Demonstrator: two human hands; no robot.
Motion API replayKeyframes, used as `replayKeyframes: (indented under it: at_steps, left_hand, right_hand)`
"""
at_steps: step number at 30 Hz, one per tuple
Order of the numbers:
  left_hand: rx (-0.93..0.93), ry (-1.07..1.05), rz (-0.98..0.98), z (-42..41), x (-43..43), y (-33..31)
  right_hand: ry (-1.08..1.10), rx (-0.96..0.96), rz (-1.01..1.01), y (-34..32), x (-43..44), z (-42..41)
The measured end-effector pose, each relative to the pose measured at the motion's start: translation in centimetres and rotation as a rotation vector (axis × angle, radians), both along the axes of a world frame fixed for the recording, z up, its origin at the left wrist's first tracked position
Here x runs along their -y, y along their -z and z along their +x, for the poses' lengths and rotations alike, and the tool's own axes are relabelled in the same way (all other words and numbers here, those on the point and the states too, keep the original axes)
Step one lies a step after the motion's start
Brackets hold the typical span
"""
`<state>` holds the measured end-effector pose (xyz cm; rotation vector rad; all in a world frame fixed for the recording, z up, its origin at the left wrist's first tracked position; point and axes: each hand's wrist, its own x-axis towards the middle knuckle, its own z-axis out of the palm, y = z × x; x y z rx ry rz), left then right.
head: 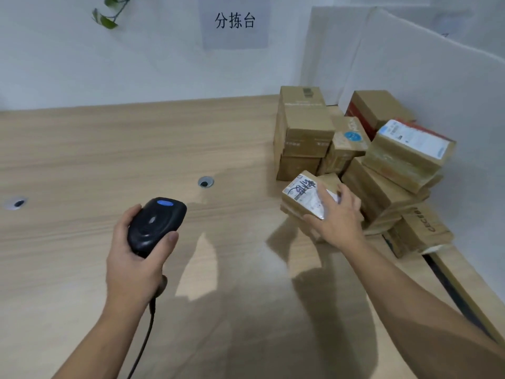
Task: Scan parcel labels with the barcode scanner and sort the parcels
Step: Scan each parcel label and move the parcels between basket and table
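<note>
My left hand [134,263] grips a black barcode scanner [154,224] with a blue button, its cable trailing down toward me. My right hand [337,216] grips a small cardboard parcel [296,207] from above, fingers curled over its top and far side. That parcel carries a white label [303,196] with black handwriting, facing up and left. It appears raised a little above the wooden table [109,160], just in front of a pile of cardboard parcels [382,170] at the right.
The pile holds several boxes, a tall one [303,124] at its left and a labelled one [410,149] on top. White boards [410,64] stand behind them. Two round cable holes [205,182] [18,203] sit in the tabletop. A paper sign [235,21] hangs on the wall.
</note>
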<state>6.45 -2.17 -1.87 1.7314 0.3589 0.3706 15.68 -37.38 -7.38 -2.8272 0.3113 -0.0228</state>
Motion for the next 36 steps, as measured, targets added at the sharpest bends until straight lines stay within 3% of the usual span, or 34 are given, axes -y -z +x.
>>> replayKeyframes:
  at_steps: [6,15,22,26,30,36]
  left_hand:
    - [-0.030,-0.134,-0.017,-3.3,-2.0,0.4]
    - [-0.143,-0.125,0.045,-8.0,-4.8,3.4]
    - [-0.192,-0.101,0.052,-10.1,-5.5,4.8]
    - [-0.197,-0.093,0.051,-10.4,-4.8,5.1]
    - [-0.206,-0.063,0.050,-10.5,-4.2,5.4]
    - [-0.219,0.001,0.060,-10.3,-4.2,5.8]
  right_hand:
    - [-0.194,-0.016,0.106,1.6,-6.8,-0.6]
    - [-0.526,-0.287,0.482,9.4,-17.9,-8.3]
    - [-0.315,-0.235,0.874,9.5,-19.1,-9.9]
    - [-0.238,-0.391,1.011,10.2,-18.4,-10.0]
    - [-0.253,-0.430,1.036,10.5,-18.1,-9.6]
    - [-0.266,-0.310,0.996,10.2,-18.1,-10.1]
